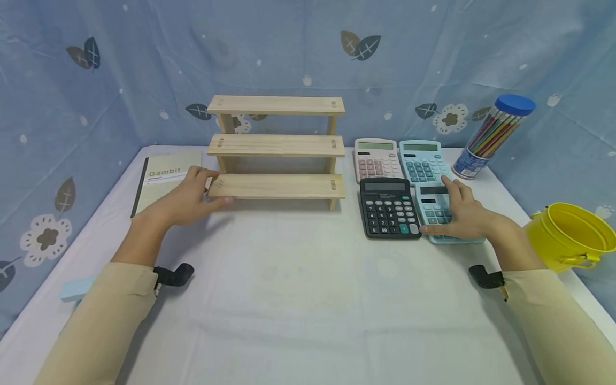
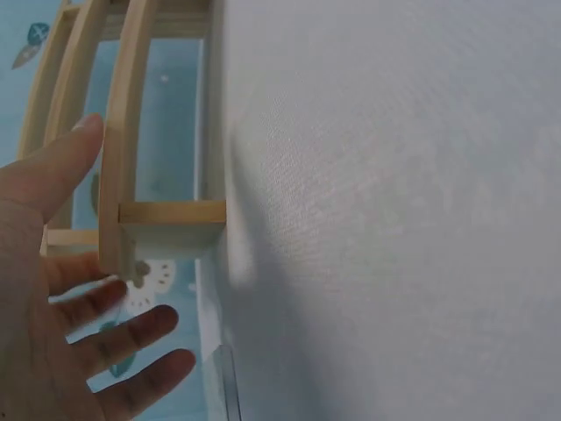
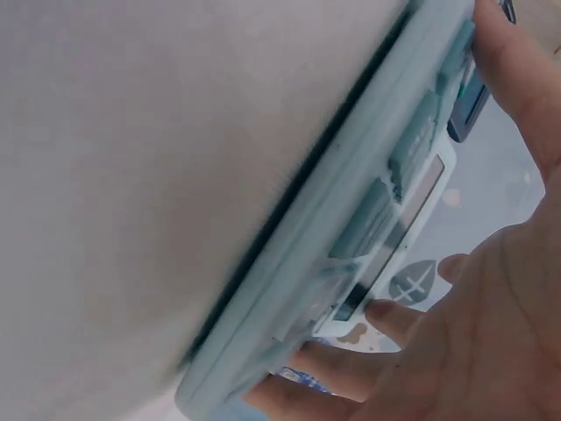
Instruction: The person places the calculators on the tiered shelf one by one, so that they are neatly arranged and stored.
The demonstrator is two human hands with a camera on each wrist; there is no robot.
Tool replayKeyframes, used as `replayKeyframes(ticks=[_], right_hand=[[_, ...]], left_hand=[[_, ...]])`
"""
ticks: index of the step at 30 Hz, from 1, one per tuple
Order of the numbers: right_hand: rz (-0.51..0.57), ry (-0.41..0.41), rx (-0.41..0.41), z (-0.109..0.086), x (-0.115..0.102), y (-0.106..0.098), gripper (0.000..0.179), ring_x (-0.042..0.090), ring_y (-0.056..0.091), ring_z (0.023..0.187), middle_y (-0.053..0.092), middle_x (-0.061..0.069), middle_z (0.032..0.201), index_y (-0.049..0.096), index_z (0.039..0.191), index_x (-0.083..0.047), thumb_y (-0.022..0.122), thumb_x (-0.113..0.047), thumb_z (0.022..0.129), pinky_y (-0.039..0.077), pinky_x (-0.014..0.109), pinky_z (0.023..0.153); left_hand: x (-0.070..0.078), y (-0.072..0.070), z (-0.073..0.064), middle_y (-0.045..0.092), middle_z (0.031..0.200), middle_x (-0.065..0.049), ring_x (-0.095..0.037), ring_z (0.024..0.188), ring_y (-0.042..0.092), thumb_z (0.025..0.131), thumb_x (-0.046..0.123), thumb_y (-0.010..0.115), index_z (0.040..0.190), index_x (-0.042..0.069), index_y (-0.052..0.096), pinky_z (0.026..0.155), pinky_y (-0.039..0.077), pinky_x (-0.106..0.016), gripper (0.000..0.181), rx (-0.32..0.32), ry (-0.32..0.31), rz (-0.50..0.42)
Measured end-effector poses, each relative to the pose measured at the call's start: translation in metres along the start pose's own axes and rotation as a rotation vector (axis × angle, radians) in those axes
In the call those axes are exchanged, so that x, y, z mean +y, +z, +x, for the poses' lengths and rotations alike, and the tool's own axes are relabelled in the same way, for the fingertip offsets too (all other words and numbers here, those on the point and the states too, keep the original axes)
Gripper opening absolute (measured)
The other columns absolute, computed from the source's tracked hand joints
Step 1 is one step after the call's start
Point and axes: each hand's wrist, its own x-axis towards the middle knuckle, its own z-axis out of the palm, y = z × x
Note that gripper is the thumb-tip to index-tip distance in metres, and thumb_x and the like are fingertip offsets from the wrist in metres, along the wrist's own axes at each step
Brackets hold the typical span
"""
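My left hand (image 1: pixel 190 198) is at the left end of the lowest board of a three-tier wooden shelf (image 1: pixel 276 187). Its thumb lies along the board's front edge, and the spread fingers (image 2: pixel 131 342) reach past the end. On the right, my right hand (image 1: pixel 464 211) spreads over a light-blue calculator (image 1: pixel 435 216), thumb toward its left edge and fingers across its right side. The hand covers part of the keys. Touching or lying just left of it is a black calculator (image 1: pixel 385 198); whether they touch I cannot tell.
Behind lie a pink calculator (image 1: pixel 372 155) and another light-blue calculator (image 1: pixel 418 152). A blue-lidded jar of pencils (image 1: pixel 493 136) stands at the back right, a yellow bucket (image 1: pixel 553 235) on the right edge. Left are a notebook (image 1: pixel 163 171) and a light-blue item (image 1: pixel 77 287).
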Motion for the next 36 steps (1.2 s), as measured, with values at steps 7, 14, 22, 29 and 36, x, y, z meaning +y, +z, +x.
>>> replayKeyframes(ticks=[7,14,22,29,36], right_hand=[[0.01,0.008,-0.054,-0.008,0.001,-0.004,0.144,0.068,0.018,0.133,-0.016,0.047,0.153,-0.03,0.154,0.0,0.079,-0.061,0.082,0.024,0.082,0.106],[-0.032,0.046,-0.055,-0.011,0.005,-0.001,0.147,0.069,0.028,0.122,-0.014,0.047,0.153,-0.03,0.154,0.0,0.078,-0.066,0.079,0.03,0.082,0.102],[-0.019,0.059,0.004,-0.01,0.008,-0.004,0.148,0.068,0.031,0.117,-0.006,0.048,0.152,-0.033,0.154,-0.005,0.08,-0.065,0.078,0.032,0.083,0.099],[0.07,0.04,0.115,-0.015,0.002,-0.013,0.146,0.071,0.016,0.131,-0.012,0.046,0.156,-0.035,0.154,-0.01,0.084,-0.052,0.081,0.023,0.085,0.103],[0.215,-0.009,0.245,-0.019,-0.014,-0.019,0.145,0.065,0.003,0.143,-0.022,0.036,0.161,-0.032,0.157,-0.015,0.088,-0.04,0.079,0.015,0.084,0.108]], left_hand=[[-0.009,-0.001,0.006,0.03,0.151,-0.032,-0.049,0.128,0.049,0.102,0.051,0.058,0.157,-0.003,0.02,0.103,0.044,-0.062,0.086,-0.021,0.0,-0.146],[-0.015,-0.002,0.01,0.03,0.155,-0.035,-0.054,0.13,0.051,0.103,0.051,0.059,0.159,0.005,0.018,0.106,0.042,-0.065,0.083,-0.064,-0.018,-0.192],[-0.016,-0.004,0.009,0.032,0.153,-0.037,-0.056,0.141,0.037,0.104,0.055,0.053,0.159,0.014,0.008,0.109,0.039,-0.066,0.082,-0.148,-0.06,-0.233],[-0.016,-0.005,0.008,0.035,0.15,-0.037,-0.054,0.14,0.038,0.104,0.053,0.052,0.159,0.014,0.005,0.103,0.044,-0.062,0.082,-0.162,-0.062,-0.246],[-0.018,-0.005,0.007,0.04,0.145,-0.033,-0.032,0.09,0.064,0.105,0.052,0.053,0.159,0.018,0.007,0.083,0.051,-0.041,0.08,-0.176,-0.091,-0.258]])
